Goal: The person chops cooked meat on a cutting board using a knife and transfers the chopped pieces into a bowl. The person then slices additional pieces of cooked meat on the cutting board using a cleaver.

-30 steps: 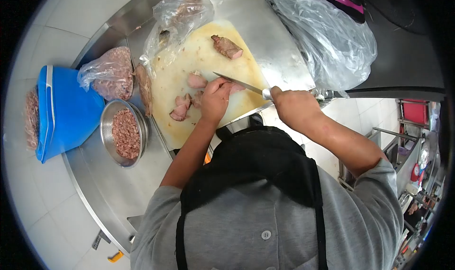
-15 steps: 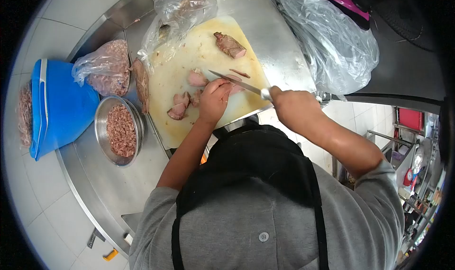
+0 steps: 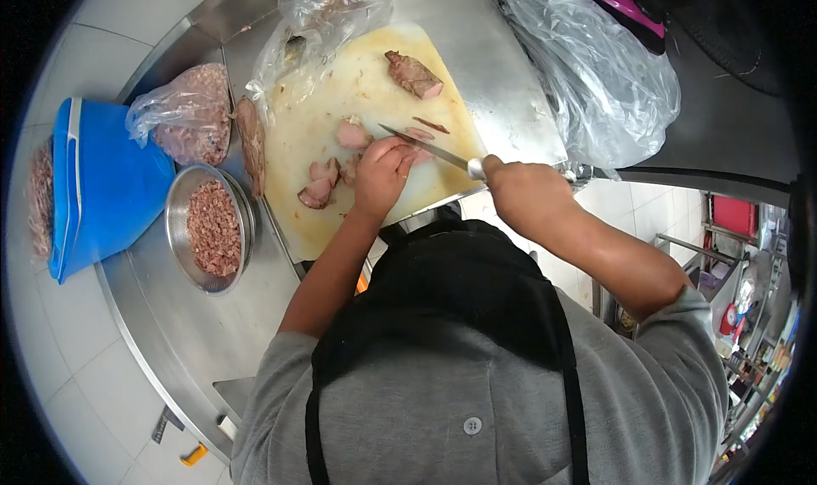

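My right hand (image 3: pixel 519 181) is closed round the white handle of a knife (image 3: pixel 438 151). Its blade points up and left, lying across a piece of pink cooked meat (image 3: pixel 419 136) on the yellowed cutting board (image 3: pixel 315 102). Bent fingers of my left hand (image 3: pixel 383 168) press on the meat just beside the blade. Left of that hand sit a cut chunk (image 3: pixel 351 133) and a browned piece of meat (image 3: pixel 319 185). A larger browned piece (image 3: pixel 414 75) lies near the board's far right edge, and a thin brown strip (image 3: pixel 431 124) rests beyond the knife.
Left of the board stand a steel bowl of diced meat (image 3: pixel 213 230), a bag of minced meat (image 3: pixel 196 115) and a blue container (image 3: pixel 111 187). A long browned piece (image 3: pixel 250 145) lies along the board's edge. Plastic bags (image 3: pixel 332 17) and clear plastic sheeting (image 3: pixel 587 68) lie farther off.
My left hand has shifted slightly, its fingers still on the meat by the blade. The knife has moved only a little. The view has drifted slightly.
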The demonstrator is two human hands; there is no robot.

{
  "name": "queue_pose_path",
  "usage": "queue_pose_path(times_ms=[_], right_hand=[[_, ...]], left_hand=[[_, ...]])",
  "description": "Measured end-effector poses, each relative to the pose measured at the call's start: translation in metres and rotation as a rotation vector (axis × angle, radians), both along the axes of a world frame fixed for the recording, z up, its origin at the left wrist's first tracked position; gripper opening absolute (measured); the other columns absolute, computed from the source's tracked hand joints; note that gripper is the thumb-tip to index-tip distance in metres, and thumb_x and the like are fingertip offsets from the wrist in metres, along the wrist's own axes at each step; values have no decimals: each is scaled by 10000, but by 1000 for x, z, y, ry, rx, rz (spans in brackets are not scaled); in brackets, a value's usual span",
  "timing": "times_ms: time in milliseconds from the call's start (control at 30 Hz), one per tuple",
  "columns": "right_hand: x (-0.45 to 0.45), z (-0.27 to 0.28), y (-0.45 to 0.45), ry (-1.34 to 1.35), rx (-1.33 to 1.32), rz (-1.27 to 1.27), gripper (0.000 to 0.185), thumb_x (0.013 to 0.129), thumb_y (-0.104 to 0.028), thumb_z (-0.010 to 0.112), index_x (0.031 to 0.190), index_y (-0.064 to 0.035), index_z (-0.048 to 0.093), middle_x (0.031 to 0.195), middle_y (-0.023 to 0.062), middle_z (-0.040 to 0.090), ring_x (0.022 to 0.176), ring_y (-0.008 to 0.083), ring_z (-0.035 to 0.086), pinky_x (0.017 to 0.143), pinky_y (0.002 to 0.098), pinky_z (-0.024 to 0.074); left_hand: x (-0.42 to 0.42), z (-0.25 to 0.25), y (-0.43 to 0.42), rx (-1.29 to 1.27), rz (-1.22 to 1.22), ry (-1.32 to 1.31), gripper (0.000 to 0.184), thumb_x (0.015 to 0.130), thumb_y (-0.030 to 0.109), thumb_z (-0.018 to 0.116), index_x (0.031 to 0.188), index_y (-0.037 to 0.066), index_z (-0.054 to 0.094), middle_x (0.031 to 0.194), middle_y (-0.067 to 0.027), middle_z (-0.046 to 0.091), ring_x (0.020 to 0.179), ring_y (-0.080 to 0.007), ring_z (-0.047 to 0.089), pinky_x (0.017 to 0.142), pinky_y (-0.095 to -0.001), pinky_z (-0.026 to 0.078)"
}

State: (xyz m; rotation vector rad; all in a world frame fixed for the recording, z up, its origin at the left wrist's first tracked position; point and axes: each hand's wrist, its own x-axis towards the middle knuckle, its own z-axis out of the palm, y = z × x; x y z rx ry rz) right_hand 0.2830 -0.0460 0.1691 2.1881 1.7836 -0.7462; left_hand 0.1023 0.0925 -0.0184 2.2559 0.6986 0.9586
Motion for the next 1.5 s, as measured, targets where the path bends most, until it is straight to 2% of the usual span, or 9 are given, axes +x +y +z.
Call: queue_pose_path(times_ms=[100, 367, 567, 733, 767, 933, 1167, 1300, 1500], right_hand=[[-5, -57, 12, 93, 144, -55, 196, 958, -114, 493, 1107, -10, 567, 878, 208, 725, 805, 388, 721, 727, 497, 572], [2, 7, -3, 11, -15, -16, 204, 920, -80, 514, 1094, 0, 586, 896, 220, 729, 846, 381, 736, 730, 491, 580], [-4, -58, 25, 86, 137, -64, 189, 985, -177, 504, 1072, -23, 570, 843, 222, 716, 786, 405, 715, 696, 514, 566], [0, -10, -2, 63, 59, -37, 213, 989, -192, 510, 1107, -28, 578, 837, 205, 720, 772, 409, 713, 696, 516, 568], [-5, 7, -2, 43, -15, -37, 191, 917, -64, 520, 1081, 12, 581, 924, 228, 731, 864, 386, 736, 740, 494, 584], [-14, -48, 21, 88, 78, -63, 182, 919, -67, 526, 1071, 10, 589, 927, 230, 731, 864, 381, 738, 745, 489, 589], [-5, 5, -4, 66, -14, -28, 178, 937, -83, 501, 1079, -6, 575, 900, 222, 724, 824, 394, 725, 716, 503, 573], [-17, -49, 5, 122, 102, -62, 163, 951, -99, 497, 1072, -14, 564, 901, 206, 725, 841, 393, 724, 728, 498, 570], [-6, -11, -4, 87, 75, 2, 183, 940, -79, 496, 1093, -12, 572, 900, 202, 724, 842, 388, 724, 728, 501, 568]], left_hand=[[-1, 4, -1, -4, -35, 6, 126, 832, 73, 764, 948, 25, 745, 1038, -131, 701, 953, -298, 668, 851, -380, 543], [-6, 7, 0, 15, -67, 34, 134, 847, 25, 714, 976, 29, 749, 1028, -131, 698, 940, -295, 665, 839, -366, 539], [-7, 12, 0, 57, -67, 59, 113, 819, 24, 693, 928, 24, 723, 1021, -113, 684, 947, -306, 655, 834, -394, 539], [-12, 4, -2, 35, -42, 21, 110, 824, 42, 726, 933, 36, 744, 1027, -112, 695, 950, -289, 667, 842, -375, 539], [-12, 4, -2, 32, -35, 21, 110, 824, 42, 726, 933, 36, 744, 1027, -112, 695, 950, -289, 667, 842, -375, 539], [-13, 9, 1, 34, -76, 52, 106, 829, 42, 722, 932, 28, 744, 1011, -119, 699, 936, -295, 674, 841, -373, 544], [-15, 7, -2, 24, -46, 28, 118, 802, 34, 729, 918, 33, 748, 1000, -115, 707, 919, -296, 681, 832, -386, 548], [-15, 7, 1, 86, -105, 29, 110, 791, 37, 742, 901, 34, 744, 985, -108, 703, 912, -294, 679, 821, -394, 546], [-18, 8, -3, 126, -76, 57, 91, 790, 62, 754, 880, 54, 742, 960, -91, 695, 908, -292, 664, 823, -400, 538]])
